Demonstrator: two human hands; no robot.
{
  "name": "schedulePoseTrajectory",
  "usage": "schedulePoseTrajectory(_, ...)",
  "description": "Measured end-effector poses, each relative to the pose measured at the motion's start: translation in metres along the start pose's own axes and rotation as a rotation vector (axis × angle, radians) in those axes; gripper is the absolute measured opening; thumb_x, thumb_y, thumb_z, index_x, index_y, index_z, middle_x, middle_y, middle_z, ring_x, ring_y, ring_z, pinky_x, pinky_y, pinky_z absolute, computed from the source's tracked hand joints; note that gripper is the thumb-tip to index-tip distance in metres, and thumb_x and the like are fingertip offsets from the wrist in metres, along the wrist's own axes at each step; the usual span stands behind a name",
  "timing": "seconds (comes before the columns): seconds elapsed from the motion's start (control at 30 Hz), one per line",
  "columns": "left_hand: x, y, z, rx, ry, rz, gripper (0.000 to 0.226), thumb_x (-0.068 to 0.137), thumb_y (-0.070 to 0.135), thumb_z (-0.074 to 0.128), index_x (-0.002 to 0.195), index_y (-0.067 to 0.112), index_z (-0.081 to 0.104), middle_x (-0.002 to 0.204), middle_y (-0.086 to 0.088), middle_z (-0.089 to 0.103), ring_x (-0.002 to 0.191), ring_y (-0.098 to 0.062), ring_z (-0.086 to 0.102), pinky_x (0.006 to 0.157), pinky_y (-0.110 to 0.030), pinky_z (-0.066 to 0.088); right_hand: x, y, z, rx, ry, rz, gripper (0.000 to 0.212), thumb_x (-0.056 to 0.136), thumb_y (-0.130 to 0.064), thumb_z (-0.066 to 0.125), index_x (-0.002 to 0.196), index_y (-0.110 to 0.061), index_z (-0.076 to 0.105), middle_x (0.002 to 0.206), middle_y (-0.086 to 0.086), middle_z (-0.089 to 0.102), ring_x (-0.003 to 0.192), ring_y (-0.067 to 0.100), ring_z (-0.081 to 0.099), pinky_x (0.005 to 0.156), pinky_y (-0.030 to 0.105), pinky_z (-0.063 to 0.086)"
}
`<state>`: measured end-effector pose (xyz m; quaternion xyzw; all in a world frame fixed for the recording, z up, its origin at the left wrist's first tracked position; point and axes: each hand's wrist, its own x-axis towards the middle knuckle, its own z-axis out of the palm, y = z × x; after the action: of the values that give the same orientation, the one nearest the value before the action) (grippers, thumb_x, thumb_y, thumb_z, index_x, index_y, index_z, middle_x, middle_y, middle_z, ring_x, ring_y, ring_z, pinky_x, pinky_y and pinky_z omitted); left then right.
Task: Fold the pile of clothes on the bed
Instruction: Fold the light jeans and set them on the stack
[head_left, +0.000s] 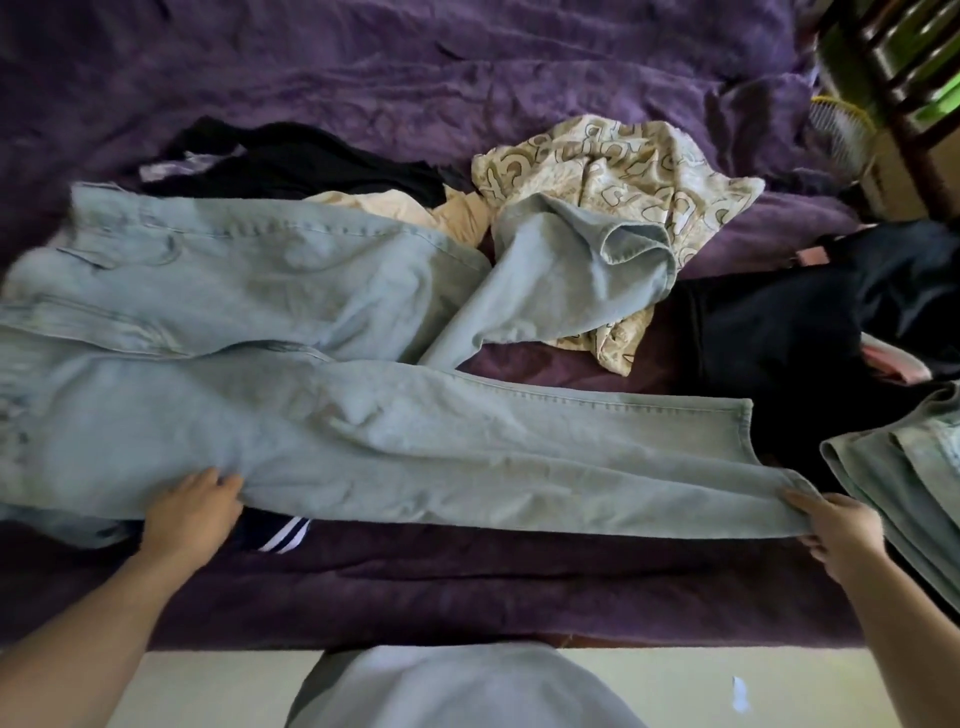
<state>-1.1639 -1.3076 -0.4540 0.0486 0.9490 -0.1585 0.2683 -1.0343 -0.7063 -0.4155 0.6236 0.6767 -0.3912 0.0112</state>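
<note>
Bedspread bears jeans, near edge gripped by left hand, right hand.

Dim, soft indoor light, colours muted. Brightest spot: green daylight behind dark wooden frame, top right corner. Soft shadow under near edge of pale jeans. Wide-angle bend stretches corners; near edge of bed bows. Jeans smeared with blur at left edge; overall detail slightly soft.

jeans: light blue, spread lengthwise along the near edge of the bed, one leg straight, the other bent back.
patterned garment: cream, crumpled, partly under the bent leg.
black garment: bunched behind the jeans.
folded denim: stacked at far right.
</note>
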Motion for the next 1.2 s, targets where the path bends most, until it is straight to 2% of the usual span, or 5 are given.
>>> schedulePoseTrajectory(0.17, -0.023, -0.028, -0.005, -0.04, -0.01, 0.11, 0.026, 0.094, 0.027, 0.041, 0.111, 0.018, 0.059, 0.118, 0.001, 0.06, 0.112, -0.015, 0.054, 0.086, -0.026, 0.041, -0.017, 0.001, -0.005, -0.142, 0.187, -0.009, 0.023, 0.08, -0.02, 0.071, 0.079, 0.002, 0.064, 0.08, 0.023, 0.059, 0.076, 0.031, 0.057, 0.06, 0.024, 0.047)
schedulePoseTrajectory(0.33, -0.05, -0.013, 0.015, 0.059, -0.173, 0.165, 0.037, 0.094, 0.029, 0.037, 0.13, 0.024, 0.047, 0.133, 0.002, 0.051, 0.121, -0.016, 0.049, 0.094, -0.024, 0.041, -0.047, 0.02, 0.016, -0.607, 0.204, 0.146, 0.042, 0.092, -0.016, 0.049, 0.129, 0.003, 0.045, 0.134, 0.03, 0.04, 0.127, 0.04, 0.034, 0.103, 0.05, 0.03)
schedulePoseTrajectory(0.7, -0.02, 0.095, -0.055, -0.189, -0.117, 0.179, 0.029, 0.096, 0.027, 0.036, 0.116, 0.012, 0.05, 0.125, -0.011, 0.056, 0.114, -0.03, 0.055, 0.086, -0.032, 0.043, -0.098, -0.116, 0.144, -0.477, -0.222, -0.357, 0.051, 0.088, -0.019, 0.049, 0.138, -0.015, 0.041, 0.137, 0.018, 0.036, 0.127, 0.037, 0.034, 0.104, 0.042, 0.034)
schedulePoseTrajectory(1.07, 0.059, 0.093, -0.107, -0.425, 0.296, 0.174, 0.041, 0.065, 0.022, 0.051, 0.099, 0.004, 0.063, 0.081, -0.018, 0.064, 0.072, -0.036, 0.065, 0.053, -0.041, 0.054, -0.051, -0.231, 0.194, -0.55, -0.281, -0.61, 0.067, 0.091, -0.047, 0.051, 0.139, -0.002, 0.036, 0.137, 0.019, 0.043, 0.125, 0.035, 0.042, 0.101, 0.042, 0.038)
schedulePoseTrajectory(1.2, 0.099, 0.084, -0.117, -0.437, 0.22, 0.126, 0.054, 0.057, 0.017, 0.063, 0.108, 0.0, 0.067, 0.103, -0.028, 0.063, 0.086, -0.045, 0.063, 0.064, -0.052, 0.053, -0.029, -0.257, 0.212, -0.438, -0.237, -0.504, 0.065, 0.087, -0.044, 0.058, 0.138, -0.01, 0.036, 0.138, 0.018, 0.043, 0.127, 0.037, 0.039, 0.103, 0.047, 0.037)
